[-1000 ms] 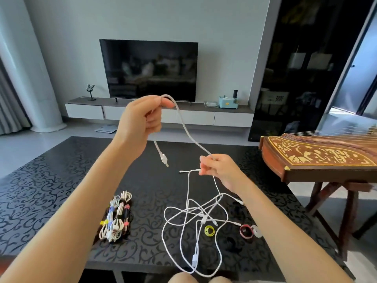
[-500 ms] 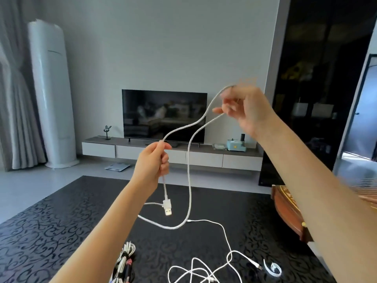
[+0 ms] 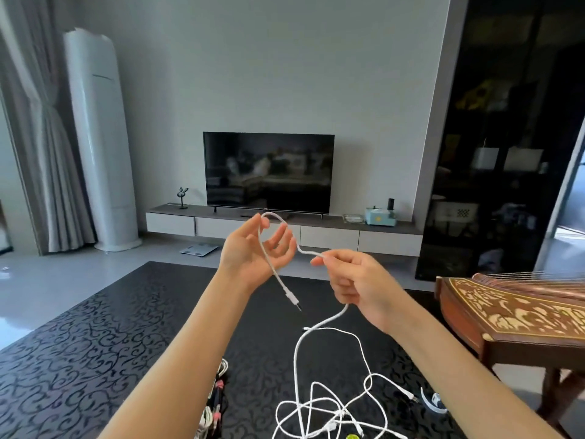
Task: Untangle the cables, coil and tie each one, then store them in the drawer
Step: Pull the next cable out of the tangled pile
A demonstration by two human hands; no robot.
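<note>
Looping white cable (image 3: 289,294) over left hand (image 3: 253,251), right hand (image 3: 351,280) pinching.

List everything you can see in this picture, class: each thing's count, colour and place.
held cable: one, white, draped over left hand, pinched by right hand
loose cables: tangle, white, near table edge
tied bundle: one, mixed colours, table, beside left forearm
table: one, black patterned, foreground
television: one, black, far wall
console: one, white and grey, under television
air conditioner: one, white, left corner
curtain: one, grey, far left
zither: one, brown, right
cabinet: one, black, far right
left hand: one, raised, fingers relaxed
right hand: one, fingers pinching held cable
</note>
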